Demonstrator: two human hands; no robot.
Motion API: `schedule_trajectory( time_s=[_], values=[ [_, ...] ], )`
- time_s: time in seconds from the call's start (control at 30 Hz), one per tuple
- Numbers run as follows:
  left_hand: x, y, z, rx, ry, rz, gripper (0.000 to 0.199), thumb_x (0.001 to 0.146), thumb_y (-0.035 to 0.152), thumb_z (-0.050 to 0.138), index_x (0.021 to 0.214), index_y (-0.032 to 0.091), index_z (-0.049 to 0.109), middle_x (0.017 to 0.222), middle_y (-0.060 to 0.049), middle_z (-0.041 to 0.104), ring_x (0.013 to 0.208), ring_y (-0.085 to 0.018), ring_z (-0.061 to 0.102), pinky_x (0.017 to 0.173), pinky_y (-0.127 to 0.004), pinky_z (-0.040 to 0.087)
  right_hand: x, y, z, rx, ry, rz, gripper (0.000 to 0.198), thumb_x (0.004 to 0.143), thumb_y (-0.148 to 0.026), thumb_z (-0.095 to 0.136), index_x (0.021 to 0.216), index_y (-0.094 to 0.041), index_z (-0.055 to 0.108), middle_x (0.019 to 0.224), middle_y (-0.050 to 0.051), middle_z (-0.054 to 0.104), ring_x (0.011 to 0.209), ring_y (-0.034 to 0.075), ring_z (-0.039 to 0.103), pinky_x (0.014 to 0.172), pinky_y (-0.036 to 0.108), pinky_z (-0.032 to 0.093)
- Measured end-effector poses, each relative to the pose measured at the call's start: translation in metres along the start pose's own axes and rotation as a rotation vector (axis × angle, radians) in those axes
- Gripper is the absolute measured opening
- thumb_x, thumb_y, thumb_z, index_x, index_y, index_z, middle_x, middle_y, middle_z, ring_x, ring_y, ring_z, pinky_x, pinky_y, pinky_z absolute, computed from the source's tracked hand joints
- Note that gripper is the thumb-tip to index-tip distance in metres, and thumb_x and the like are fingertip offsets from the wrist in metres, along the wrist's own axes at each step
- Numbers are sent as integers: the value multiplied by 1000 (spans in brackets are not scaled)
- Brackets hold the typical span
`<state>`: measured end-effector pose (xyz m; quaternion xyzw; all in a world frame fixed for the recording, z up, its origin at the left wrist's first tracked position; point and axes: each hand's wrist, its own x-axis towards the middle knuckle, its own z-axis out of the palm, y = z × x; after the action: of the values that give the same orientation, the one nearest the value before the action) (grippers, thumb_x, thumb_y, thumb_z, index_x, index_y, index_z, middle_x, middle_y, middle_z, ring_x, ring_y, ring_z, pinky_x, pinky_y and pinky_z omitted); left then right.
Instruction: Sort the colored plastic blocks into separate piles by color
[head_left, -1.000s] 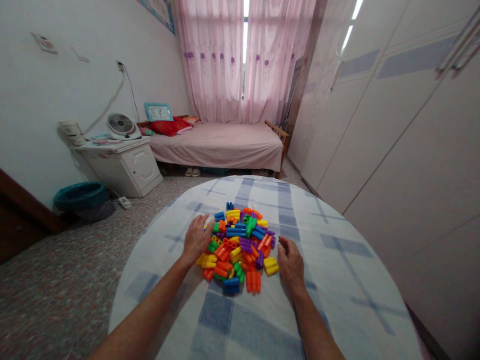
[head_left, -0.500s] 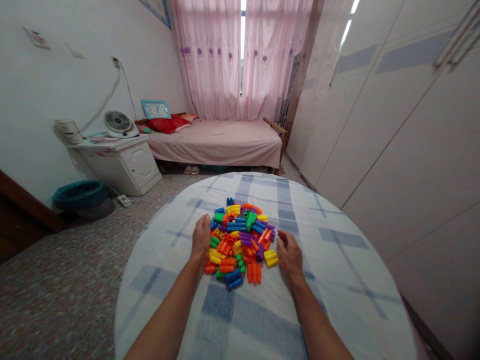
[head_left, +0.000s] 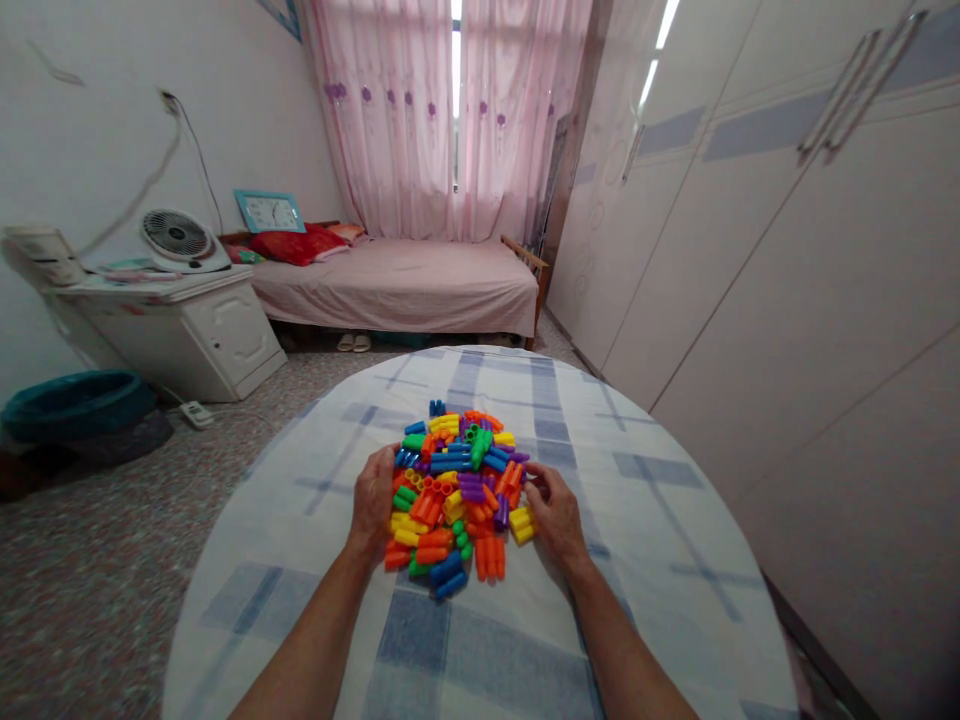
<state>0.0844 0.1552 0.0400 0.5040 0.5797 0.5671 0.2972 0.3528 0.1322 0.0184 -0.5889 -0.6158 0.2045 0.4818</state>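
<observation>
A heap of toy plastic building blocks, made of joined tubes in orange, yellow, green, blue and purple, lies on the round table between my hands. My left hand rests along the heap's left side, fingers stretched forward and partly hidden by the blocks. On the other side, my right hand is open and loosely curved, its fingertips at the heap's right edge. Near its thumb side lies a yellow block. An orange block and a blue block lie at the near edge. Neither hand is lifting a block.
A blue-and-white checked cloth covers the table. Beyond stands a bed with a pink sheet. To the left are a white cabinet with a fan on it and a bin. Wardrobe doors line the right.
The view has swung slightly right, so everything sits further left. My right hand has come in closer to the heap's right edge. My left hand stays against its left side.
</observation>
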Motion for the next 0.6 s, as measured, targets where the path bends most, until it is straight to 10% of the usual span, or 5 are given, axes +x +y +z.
schedule_trajectory(
  time_s=[0.6],
  values=[
    [2,-4,-2,115,-14,91,46,92,45,27,101,18,62,101,-6,63,98,-19,57,92,-34,43,1,8,0,-111,57,-48,43,79,-27,46,120,-17,58,120,10,61,109,22,57,96,41,45]
  ],
)
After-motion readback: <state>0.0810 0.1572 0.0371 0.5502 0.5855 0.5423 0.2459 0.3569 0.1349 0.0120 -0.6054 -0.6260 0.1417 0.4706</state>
